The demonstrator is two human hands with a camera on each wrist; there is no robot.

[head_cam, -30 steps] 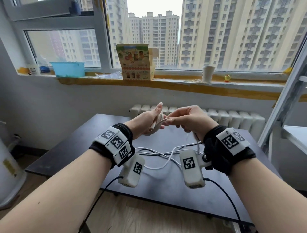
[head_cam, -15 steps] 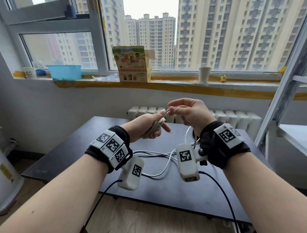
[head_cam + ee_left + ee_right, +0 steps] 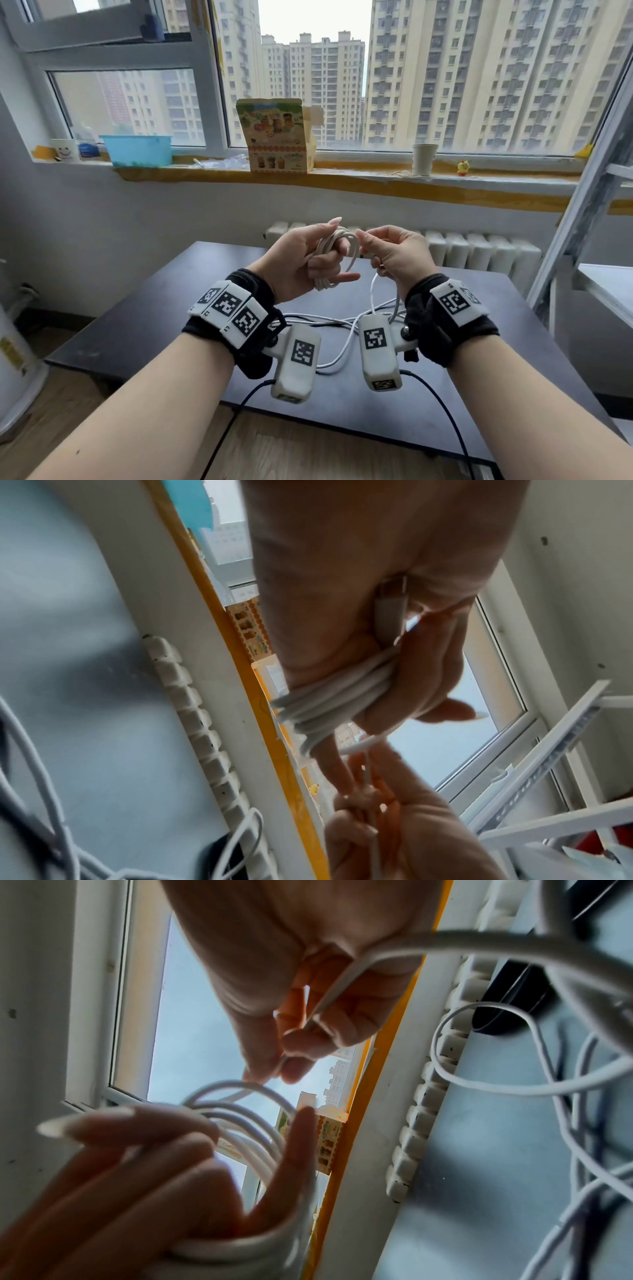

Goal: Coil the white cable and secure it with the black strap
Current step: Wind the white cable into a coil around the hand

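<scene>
The white cable [image 3: 356,248] is partly wound in several loops round the fingers of my left hand [image 3: 337,251], which is raised above the dark table [image 3: 479,342]. In the left wrist view the coil [image 3: 329,696] crosses the fingers, and a white plug [image 3: 390,615] is tucked against the palm. My right hand [image 3: 363,236] sits just right of the coil and pinches the free strand between thumb and fingertips [image 3: 274,1066]. From there the strand drops to loose cable [image 3: 346,346] on the table. No black strap shows in any view.
A white radiator [image 3: 479,253] runs behind the table under the windowsill. On the sill stand a printed carton [image 3: 274,137], a paper cup [image 3: 424,159] and a blue tub [image 3: 137,150]. A metal frame [image 3: 582,205] rises at the right, and a white cylinder [image 3: 13,359] stands at the far left.
My right hand rose above the left, then came down beside it, laying another turn on the coil. The left hand has turned its index finger upward.
</scene>
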